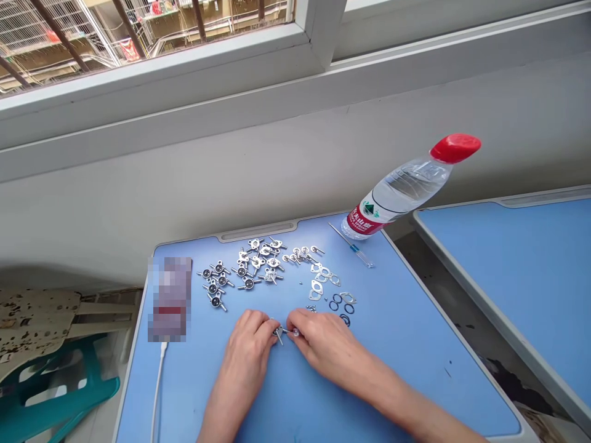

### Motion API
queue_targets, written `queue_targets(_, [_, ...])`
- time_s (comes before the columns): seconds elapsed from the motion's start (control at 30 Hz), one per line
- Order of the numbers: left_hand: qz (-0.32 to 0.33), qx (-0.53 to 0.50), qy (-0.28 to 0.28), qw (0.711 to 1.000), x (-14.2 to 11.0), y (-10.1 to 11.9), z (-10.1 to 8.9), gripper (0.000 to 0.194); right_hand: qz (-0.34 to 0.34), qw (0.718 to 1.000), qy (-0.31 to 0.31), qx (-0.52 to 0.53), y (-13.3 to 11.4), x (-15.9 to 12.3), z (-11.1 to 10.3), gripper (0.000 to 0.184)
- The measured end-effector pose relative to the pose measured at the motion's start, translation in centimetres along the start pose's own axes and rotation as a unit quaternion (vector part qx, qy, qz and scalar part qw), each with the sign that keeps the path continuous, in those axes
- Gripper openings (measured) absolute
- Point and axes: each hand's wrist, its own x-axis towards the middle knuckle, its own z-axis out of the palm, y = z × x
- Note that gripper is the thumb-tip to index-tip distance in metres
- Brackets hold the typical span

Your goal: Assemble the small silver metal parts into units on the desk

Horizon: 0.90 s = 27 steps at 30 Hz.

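Observation:
My left hand (pixel 252 347) is closed, its thumb and fingers pinching a small silver metal fitting (pixel 279 333) with a thin pin sticking out. Close beside it, my right hand (pixel 323 341) is closed in a pinch around a tiny shiny piece (pixel 296 332), too small to name. Beyond the hands lie several metal fittings with side pipes (pixel 249 283), some showing dark round insides. Disc-headed metal stems (pixel 305 251), flat oval plates (pixel 316 287) and black rubber rings (pixel 349 309) are spread to their right. Tiny screws (pixel 311 308) lie just past my right hand.
A water bottle (pixel 401 191) with a red cap stands at the table's far right corner, beside a thin screwdriver (pixel 353 246). On the left lies a blurred-out phone (pixel 170 298) with a white cable (pixel 157 387). A second blue table (pixel 517 246) stands to the right across a gap.

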Motion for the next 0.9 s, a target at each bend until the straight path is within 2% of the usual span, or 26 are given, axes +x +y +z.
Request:
queue_targets(0.37, [-0.002, 0.008, 0.003, 1.0, -0.01, -0.09, 0.3, 0.02, -0.005, 1.0, 0.001, -0.018, 0.17, -0.03, 0.45, 0.017])
queue_targets(0.6, [-0.005, -0.001, 0.01, 1.0, -0.02, 0.01, 0.29, 0.02, 0.004, 1.0, -0.019, -0.023, -0.13, -0.12, -0.08, 0.017])
queue_targets(0.9, [0.008, 0.003, 0.009, 1.0, -0.13, 0.1, 0.14, 0.017, 0.003, 1.0, -0.003, -0.016, -0.09, -0.08, -0.13, 0.017])
